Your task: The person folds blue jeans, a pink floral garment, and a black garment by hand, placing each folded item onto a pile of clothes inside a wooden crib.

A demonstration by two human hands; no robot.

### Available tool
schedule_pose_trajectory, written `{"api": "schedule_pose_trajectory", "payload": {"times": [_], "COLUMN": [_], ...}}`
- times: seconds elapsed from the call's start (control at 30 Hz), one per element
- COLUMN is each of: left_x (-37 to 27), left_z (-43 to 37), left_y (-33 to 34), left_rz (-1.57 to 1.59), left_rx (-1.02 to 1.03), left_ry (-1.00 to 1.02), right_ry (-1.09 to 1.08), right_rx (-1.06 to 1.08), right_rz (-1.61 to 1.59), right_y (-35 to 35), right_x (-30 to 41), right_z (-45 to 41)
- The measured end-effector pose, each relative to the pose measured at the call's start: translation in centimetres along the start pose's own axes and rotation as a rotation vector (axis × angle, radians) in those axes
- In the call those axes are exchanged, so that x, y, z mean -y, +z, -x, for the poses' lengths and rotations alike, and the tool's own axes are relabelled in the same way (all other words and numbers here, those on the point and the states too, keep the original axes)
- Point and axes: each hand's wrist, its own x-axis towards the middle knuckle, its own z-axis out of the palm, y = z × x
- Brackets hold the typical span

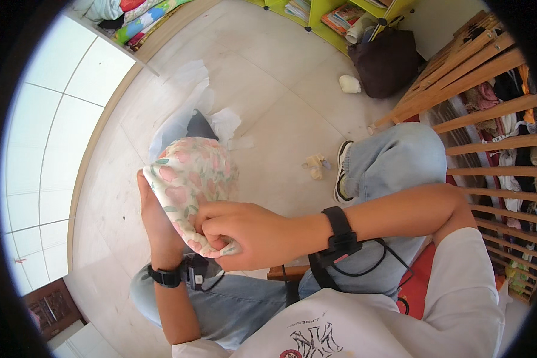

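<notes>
A pale cloth printed with pink flowers and green leaves (192,174) is stretched between my two hands above the floor. My right hand (250,232) has its fingers curled around the near edge of the cloth, with a small bunched end showing at the fist. On the far left edge, my left hand (150,197) holds the cloth's upper corner; its fingers are mostly hidden behind the fabric. Beyond the cloth lies crumpled translucent plastic sheeting (183,98) with a dark piece (200,125) on it, partly covered by the cloth.
A wooden slatted rack (487,150) with clothing behind it stands at right. A dark bag (387,62) leans by the green shelf (315,18) of books. Small beige (315,166) and white (350,83) bundles lie on the tiled floor. White cabinet panels (49,147) line the left.
</notes>
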Motion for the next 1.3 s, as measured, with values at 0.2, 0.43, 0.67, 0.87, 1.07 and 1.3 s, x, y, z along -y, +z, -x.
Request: {"api": "schedule_pose_trajectory", "payload": {"times": [0.2, 0.43, 0.67, 0.87, 1.07, 1.3], "left_x": [1.3, -1.8, -3.2, -6.2, -4.8, -3.0], "left_z": [2.2, 3.2, 2.4, 1.7, 1.2, 1.9], "left_y": [2.3, 4.8, 3.2, 5.4, 5.1, 9.6], "left_rz": [-0.119, 0.047, 0.049, 0.170, -0.548, -0.507], "left_rx": [0.169, 0.152, 0.198, 0.029, 0.261, 0.715], "left_ry": [0.174, 0.025, 0.077, 0.248, 0.767, 0.749], "right_ry": [-0.164, -0.137, -0.263, 0.448, 0.595, 0.528], "right_rx": [0.022, 0.230, 0.056, -0.324, -0.382, -0.093], "right_rz": [0.141, -0.087, -0.092, -0.262, -0.477, -0.730], "right_y": [0.1, -0.4, -4.8, -7.0, -6.1, -3.8], "right_x": [-2.4, -2.7, -5.2, -9.2, -8.8, -6.2], "right_z": [0.0, -1.3, -3.9, -5.4, -5.1, -2.1]}}
